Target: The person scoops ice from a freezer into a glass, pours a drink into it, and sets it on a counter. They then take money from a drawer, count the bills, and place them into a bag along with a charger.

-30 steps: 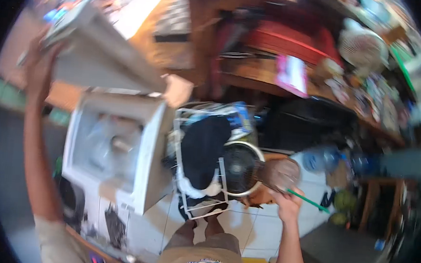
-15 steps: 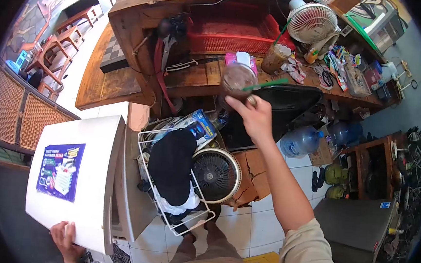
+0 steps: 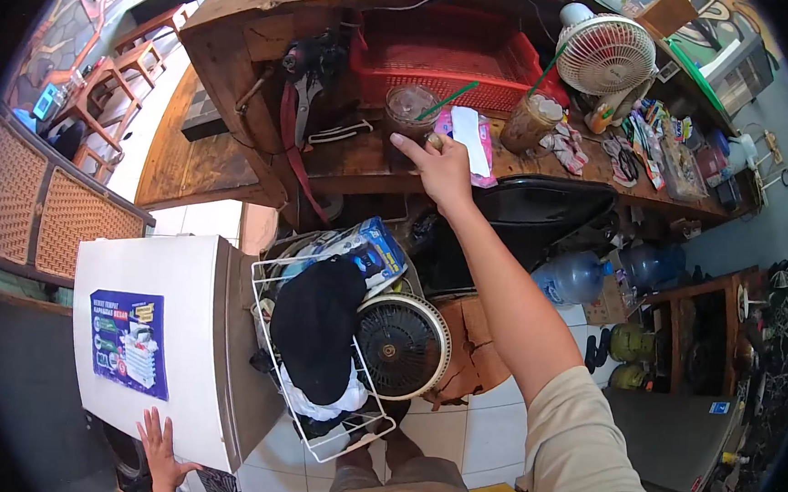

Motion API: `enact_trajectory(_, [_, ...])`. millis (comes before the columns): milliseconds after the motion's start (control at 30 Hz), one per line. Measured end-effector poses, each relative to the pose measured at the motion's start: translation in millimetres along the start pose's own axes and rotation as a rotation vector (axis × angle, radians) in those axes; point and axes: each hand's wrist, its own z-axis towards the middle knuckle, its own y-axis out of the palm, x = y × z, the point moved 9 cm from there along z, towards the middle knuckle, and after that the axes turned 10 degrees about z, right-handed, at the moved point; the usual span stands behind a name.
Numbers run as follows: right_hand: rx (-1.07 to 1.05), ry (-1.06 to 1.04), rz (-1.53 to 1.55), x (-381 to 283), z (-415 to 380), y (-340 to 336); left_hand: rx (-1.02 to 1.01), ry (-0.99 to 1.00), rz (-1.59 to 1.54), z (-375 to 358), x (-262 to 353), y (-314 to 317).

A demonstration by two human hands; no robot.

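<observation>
The floor is white tile, and beyond a woven-panelled screen wooden stools stand near a painted wall.

The wooden table carries a red crate, a drink mug, a pink-and-white packet and a white fan; cardboard lies on the tiled floor.

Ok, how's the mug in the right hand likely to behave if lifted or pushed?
The mug looks like glass, so probably rigid and breakable. It appears to hold dark drink, so likely weighty and splash-prone. The leaning green straw may swing.
</observation>
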Motion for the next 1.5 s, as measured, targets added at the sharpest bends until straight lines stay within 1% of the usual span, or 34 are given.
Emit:
enact_trajectory(33, [0.004, 0.007, -0.007, 0.0, 1.3, -1.2, -0.002, -0.021, -0.058, 0.0, -0.6, 0.7])
enact_trajectory(133, [0.033, 0.044, -0.02, -1.8, 1.1, -4.5, -0.026, -0.014, -0.081, 1.0, -1.1, -1.4])
enact_trajectory(200, [0.042, 0.04, -0.165, -10.9, 1.3, -6.6, -0.036, -0.014, -0.076, 1.1, -1.7, -0.3])
enact_trajectory(233, [0.049, 0.036, -0.162, -15.7, -0.4, -6.3, -0.049, -0.019, -0.076, 0.6, -3.0, 2.5])
enact_trajectory(300, [0.101, -0.092, -0.248, -33.6, -12.2, -10.4, -0.065, -0.018, -0.068, -0.4, -6.2, 9.4])
enact_trajectory(333, [0.114, -0.091, -0.252, -35.5, -19.8, -13.4, -0.089, -0.021, -0.063, -1.2, -7.1, 13.3])
enact_trajectory(400, [0.337, -0.434, -0.305, -70.9, -53.7, -38.3, -0.055, -0.013, -0.066, -1.8, -5.4, 10.4])
enact_trajectory(433, [0.295, -0.348, -0.239, -72.0, -71.2, -47.5, -0.024, -0.027, -0.073, -0.6, -4.1, 5.6])
enact_trajectory(467, [0.285, -0.221, -0.12, -67.2, -92.4, -59.1, -0.022, -0.018, -0.073, 0.5, 0.4, 0.2])
enact_trajectory(500, [0.216, -0.109, 0.019, -67.0, -116.5, -68.0, -0.026, -0.034, -0.081, 1.1, 3.5, -7.0])
enact_trajectory(533, [0.175, -0.127, 0.035, -60.3, -138.4, -80.6, -0.029, -0.052, -0.087, 1.4, 7.6, -16.2])
enact_trajectory(567, [0.159, -0.077, 0.092, -52.1, -163.6, -96.7, -0.03, -0.047, -0.081, 1.3, 16.0, -37.6])
enact_trajectory(600, [0.126, -0.073, 0.077, -58.6, -187.3, -115.1, -0.004, -0.052, -0.176, 6.1, 29.2, -69.8])
enact_trajectory(633, [0.105, 0.008, 0.11, -45.7, -211.3, -136.9, 0.021, -0.055, -0.273, 10.4, 46.9, -95.3])
enact_trajectory(667, [0.148, 0.064, 0.173, -41.7, -235.1, -161.9, 0.02, -0.043, -0.272, 13.5, 67.5, -109.4])
enact_trajectory(700, [0.195, 0.118, 0.236, -38.5, -254.6, -188.1, 0.16, -0.067, -0.389, 16.3, 85.3, -133.3])
enact_trajectory(733, [0.221, 0.118, 0.231, -40.2, -269.8, -214.6, 0.296, -0.079, -0.506, 20.1, 106.1, -157.0])
enact_trajectory(767, [0.23, 0.114, 0.23, -43.3, -283.9, -243.3, 0.43, -0.046, -0.594, 27.3, 143.0, -175.6])
enact_trajectory(800, [0.244, 0.108, 0.23, -46.9, -297.8, -274.0, 0.515, -0.062, -0.773, 36.0, 179.6, -184.3])
enact_trajectory(867, [0.277, 0.086, 0.214, -53.8, -318.2, -337.6, 0.534, 0.138, -0.96, 69.8, 309.5, -231.9])
enact_trajectory(933, [0.292, 0.078, 0.194, -61.1, -334.3, -407.8, 0.549, 0.412, -1.123, 89.8, 449.3, -282.0])
enact_trajectory(967, [0.223, 0.054, 0.079, -69.4, -340.3, -439.0, 0.51, 0.532, -1.071, 98.7, 523.7, -310.0])
enact_trajectory(1000, [0.145, 0.016, -0.043, -78.7, -340.6, -470.3, 0.41, 0.562, -1.202, 108.1, 590.8, -332.6])
enact_trajectory(1033, [0.164, 0.054, -0.017, -81.0, -345.4, -505.4, 0.283, 0.636, -1.225, 114.0, 653.5, -343.4])
enact_trajectory(1067, [0.184, 0.066, -0.017, -80.7, -350.5, -540.3, 0.215, 0.764, -1.163, 115.6, 715.1, -363.1])
enact_trajectory(1100, [0.171, 0.038, -0.065, -83.7, -351.8, -572.4, 0.161, 0.83, -1.141, 117.7, 765.0, -375.7])
enact_trajectory(1133, [0.154, 0.016, -0.114, -85.5, -354.0, -600.1, 0.086, 0.85, -1.18, 120.2, 808.2, -380.1])
enact_trajectory(1200, [0.201, 0.054, -0.099, -73.6, -352.8, -659.0, 0.032, 0.827, -1.276, 123.4, 874.9, -397.2])
enact_trajectory(1233, [0.262, 0.067, -0.1, -63.2, -351.2, -689.4, 0.03, 0.838, -1.275, 125.4, 898.4, -403.3])
enact_trajectory(1267, [0.321, 0.074, -0.101, -50.4, -345.1, -718.9, 0.032, 0.853, -1.255, 129.6, 919.5, -407.9])
enact_trajectory(1300, [0.343, 0.084, -0.201, -36.5, -336.2, -746.6, 0.033, 0.86, -1.236, 134.2, 937.3, -410.3])
enact_trajectory(1333, [0.341, 0.085, -0.197, -19.8, -323.9, -767.5, 0.033, 0.856, -1.233, 140.1, 948.4, -410.1])
enact_trajectory(1400, [0.437, 0.099, -0.289, 16.4, -285.4, -824.0, -0.245, 0.736, -1.238, 166.7, 978.4, -386.3])
enact_trajectory(1500, [0.444, 0.152, -0.49, 79.6, -208.6, -914.9, -0.216, 0.708, -1.173, 208.3, 1027.4, -378.5])
